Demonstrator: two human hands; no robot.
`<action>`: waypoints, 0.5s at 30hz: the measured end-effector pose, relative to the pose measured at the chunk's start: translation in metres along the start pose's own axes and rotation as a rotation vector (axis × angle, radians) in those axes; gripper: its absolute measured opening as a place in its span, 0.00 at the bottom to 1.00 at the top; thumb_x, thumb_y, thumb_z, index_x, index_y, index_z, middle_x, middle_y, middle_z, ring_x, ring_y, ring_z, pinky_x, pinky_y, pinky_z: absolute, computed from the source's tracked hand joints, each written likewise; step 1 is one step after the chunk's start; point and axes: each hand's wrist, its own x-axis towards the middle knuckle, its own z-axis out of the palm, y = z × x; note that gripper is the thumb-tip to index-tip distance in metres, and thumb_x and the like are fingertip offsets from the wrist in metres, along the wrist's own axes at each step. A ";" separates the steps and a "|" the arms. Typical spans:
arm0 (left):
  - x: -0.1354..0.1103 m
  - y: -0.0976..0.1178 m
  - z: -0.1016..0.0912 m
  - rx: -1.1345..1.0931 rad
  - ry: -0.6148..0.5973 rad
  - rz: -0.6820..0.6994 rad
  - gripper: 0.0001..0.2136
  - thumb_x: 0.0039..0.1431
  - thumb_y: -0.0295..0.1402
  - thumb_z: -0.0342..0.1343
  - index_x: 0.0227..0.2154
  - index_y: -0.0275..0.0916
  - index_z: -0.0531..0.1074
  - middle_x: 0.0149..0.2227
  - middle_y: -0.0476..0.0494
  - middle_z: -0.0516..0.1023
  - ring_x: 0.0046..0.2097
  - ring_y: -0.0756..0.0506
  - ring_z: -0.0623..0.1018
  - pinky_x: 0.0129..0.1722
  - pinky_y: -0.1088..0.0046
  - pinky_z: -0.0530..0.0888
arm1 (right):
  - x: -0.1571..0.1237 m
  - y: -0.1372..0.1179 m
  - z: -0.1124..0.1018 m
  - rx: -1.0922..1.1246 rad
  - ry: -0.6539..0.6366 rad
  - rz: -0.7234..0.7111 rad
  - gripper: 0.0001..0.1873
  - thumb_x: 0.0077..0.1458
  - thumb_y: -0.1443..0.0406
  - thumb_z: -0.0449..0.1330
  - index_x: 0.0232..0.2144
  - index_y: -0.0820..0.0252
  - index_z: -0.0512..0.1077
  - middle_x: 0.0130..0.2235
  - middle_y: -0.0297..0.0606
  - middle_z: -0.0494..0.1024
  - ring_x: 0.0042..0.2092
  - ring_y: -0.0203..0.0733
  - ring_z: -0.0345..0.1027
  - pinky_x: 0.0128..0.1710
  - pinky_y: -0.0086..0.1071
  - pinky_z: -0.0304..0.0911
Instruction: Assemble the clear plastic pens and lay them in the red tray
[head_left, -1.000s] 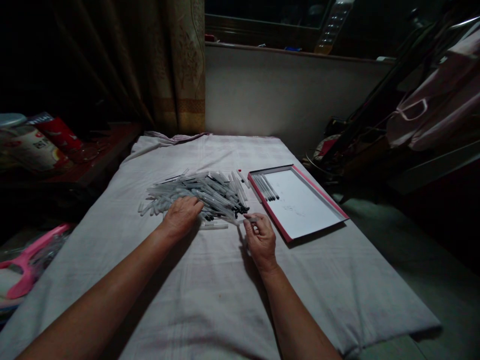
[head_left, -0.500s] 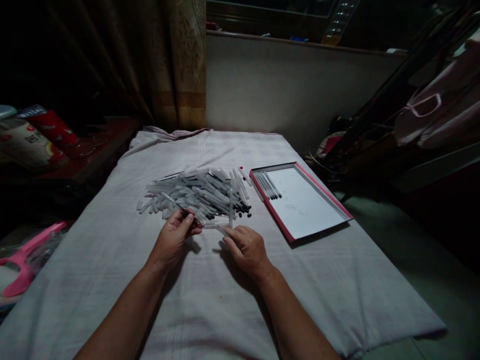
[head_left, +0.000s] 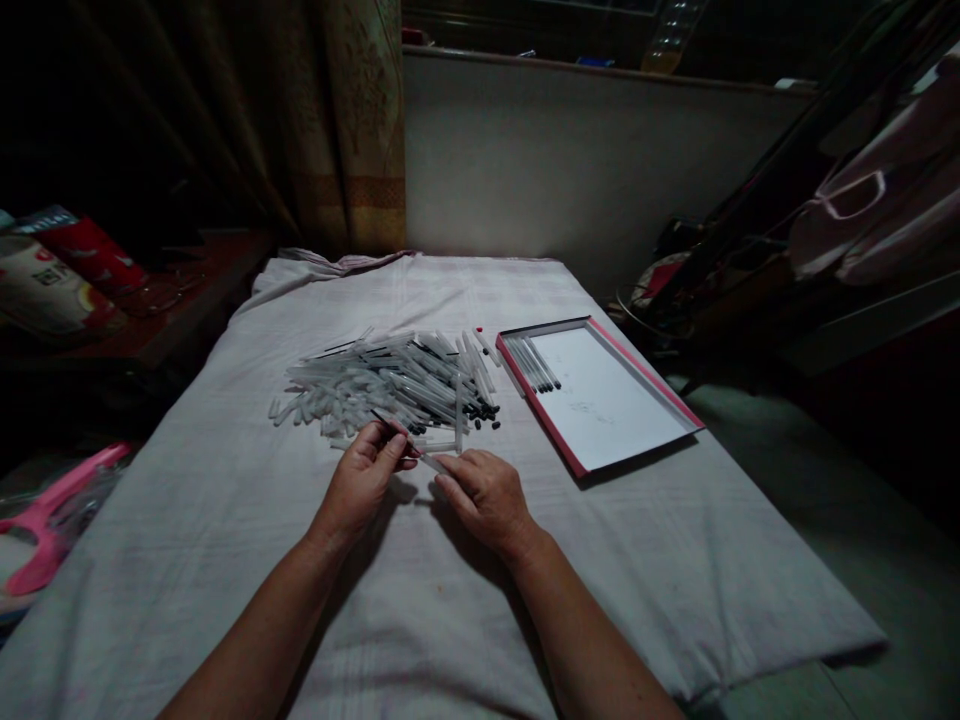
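Observation:
A pile of clear plastic pen barrels and thin refills (head_left: 390, 385) lies on a white cloth-covered table (head_left: 420, 600). My left hand (head_left: 364, 480) is closed in a pinch on a thin dark refill just in front of the pile. My right hand (head_left: 484, 495) is closed on a clear pen barrel (head_left: 433, 462), whose end points toward my left hand's fingertips. The two hands are close together, almost touching. To the right lies a red-rimmed shallow tray (head_left: 600, 400) with a few finished pens (head_left: 532, 365) lined up at its far left.
A patterned curtain (head_left: 360, 130) hangs behind the table. Red and white packets (head_left: 60, 275) sit on a dark shelf at the left. A pink plastic object (head_left: 45, 510) lies low at the left. Clothes and a rack (head_left: 862, 220) stand at the right.
My left hand has come off the pile with a refill pinched in it. My right hand has moved left toward it with a barrel. The hands have drawn together.

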 end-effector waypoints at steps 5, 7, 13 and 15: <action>-0.006 0.004 0.005 0.110 -0.009 0.055 0.19 0.40 0.49 0.70 0.27 0.40 0.76 0.28 0.48 0.77 0.31 0.47 0.75 0.33 0.71 0.76 | 0.000 0.000 0.002 0.107 0.077 0.037 0.13 0.63 0.63 0.58 0.46 0.53 0.80 0.36 0.40 0.79 0.38 0.42 0.72 0.40 0.33 0.66; -0.007 0.006 0.006 0.168 -0.023 0.100 0.16 0.41 0.47 0.70 0.27 0.40 0.78 0.29 0.47 0.78 0.32 0.46 0.75 0.33 0.71 0.75 | 0.000 0.000 0.002 0.144 0.116 0.063 0.12 0.62 0.62 0.59 0.45 0.53 0.81 0.37 0.40 0.78 0.38 0.41 0.72 0.40 0.33 0.67; -0.007 0.005 0.005 0.227 -0.017 0.181 0.12 0.44 0.41 0.68 0.32 0.42 0.82 0.36 0.43 0.80 0.38 0.44 0.78 0.36 0.72 0.75 | 0.000 0.000 0.001 0.253 0.185 0.103 0.12 0.62 0.63 0.59 0.44 0.54 0.81 0.32 0.37 0.75 0.34 0.38 0.70 0.35 0.30 0.67; -0.007 0.004 0.003 0.194 -0.004 0.118 0.16 0.41 0.40 0.70 0.36 0.43 0.82 0.36 0.44 0.80 0.37 0.44 0.78 0.33 0.72 0.74 | 0.001 0.000 0.001 0.313 0.218 0.106 0.11 0.62 0.63 0.59 0.42 0.54 0.81 0.32 0.36 0.75 0.33 0.38 0.70 0.34 0.30 0.67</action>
